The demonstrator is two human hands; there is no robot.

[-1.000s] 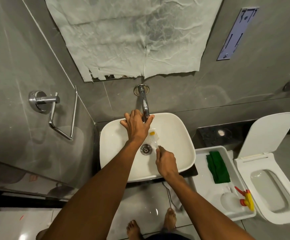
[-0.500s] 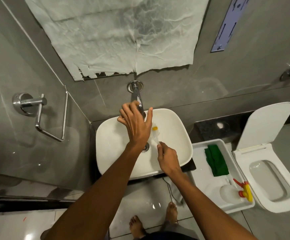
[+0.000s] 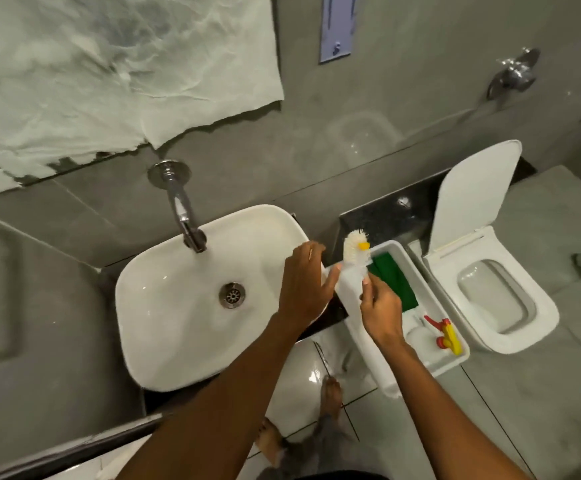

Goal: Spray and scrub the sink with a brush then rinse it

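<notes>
The white sink (image 3: 164, 306) sits below a chrome wall tap (image 3: 183, 216), with a metal drain (image 3: 232, 295) in its middle. My right hand (image 3: 381, 313) grips the handle of a white-bristled brush (image 3: 354, 252) with a yellow piece at its head, held up over the left end of a white tray (image 3: 431, 362). My left hand (image 3: 304, 289) hovers with fingers spread over the sink's right rim, its fingertips close to the brush handle. A spray bottle (image 3: 436, 332) with a red and yellow trigger lies in the tray.
A folded green cloth (image 3: 391, 282) lies in the tray's far end. A white toilet (image 3: 504, 306) with its lid raised stands to the right. A black counter (image 3: 386, 209) runs behind the tray. My bare feet (image 3: 330, 393) stand on glossy floor tiles.
My left hand left the tap and swung right over the sink's rim. My right hand lifted the brush out of the basin and carried it right, over the tray. The view turned right.
</notes>
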